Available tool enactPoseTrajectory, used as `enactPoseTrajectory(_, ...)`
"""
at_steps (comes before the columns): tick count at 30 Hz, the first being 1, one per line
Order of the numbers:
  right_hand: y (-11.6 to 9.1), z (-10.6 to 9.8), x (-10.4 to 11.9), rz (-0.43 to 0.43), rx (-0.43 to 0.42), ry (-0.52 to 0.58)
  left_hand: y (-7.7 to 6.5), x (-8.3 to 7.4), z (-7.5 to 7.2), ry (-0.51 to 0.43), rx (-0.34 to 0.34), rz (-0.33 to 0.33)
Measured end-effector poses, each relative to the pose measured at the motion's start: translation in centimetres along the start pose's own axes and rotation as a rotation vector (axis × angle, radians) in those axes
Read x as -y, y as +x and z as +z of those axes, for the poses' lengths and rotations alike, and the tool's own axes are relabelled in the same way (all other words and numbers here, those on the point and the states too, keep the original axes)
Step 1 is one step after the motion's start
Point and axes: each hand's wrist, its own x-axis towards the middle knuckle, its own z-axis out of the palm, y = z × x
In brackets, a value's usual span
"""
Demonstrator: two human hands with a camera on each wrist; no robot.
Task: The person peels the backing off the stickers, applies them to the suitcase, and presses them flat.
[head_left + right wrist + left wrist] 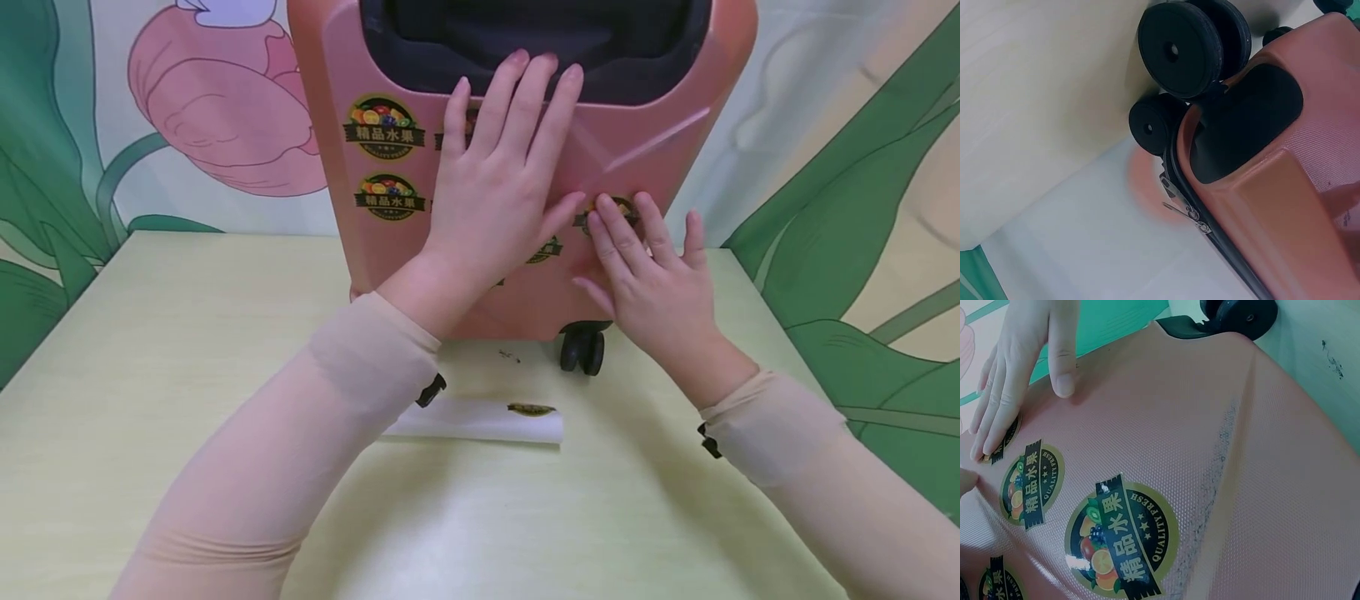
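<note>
A pink suitcase stands upright on its wheels. My left hand lies flat on its front, fingers straight and pointing up, partly covering a fruit sticker. To the right, the fingertips of my right hand press on another round fruit sticker, which they partly hide. The left wrist view also shows the right hand on that sticker, its fingers straight. More stickers, including an upper left sticker and a lower left sticker, are on the shell. The right wrist view shows neither hand clearly.
On the pale table, in front of the suitcase, lies a white backing sheet with one sticker on it. A black caster wheel touches the tabletop. Behind hangs a printed curtain with plants.
</note>
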Motion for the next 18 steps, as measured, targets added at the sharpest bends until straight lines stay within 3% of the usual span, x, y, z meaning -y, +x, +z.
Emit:
enactPoseTrajectory(8,-0.49,0.32,0.14,0.067,-0.026,0.021,-0.01,-0.5,0.22,0.041,0.035,-0.003)
enactPoseTrajectory(18,-0.7,0.32,0.34,0.177,0.023,0.087,-0.03,-0.42,0.01,0.096,0.087,-0.006)
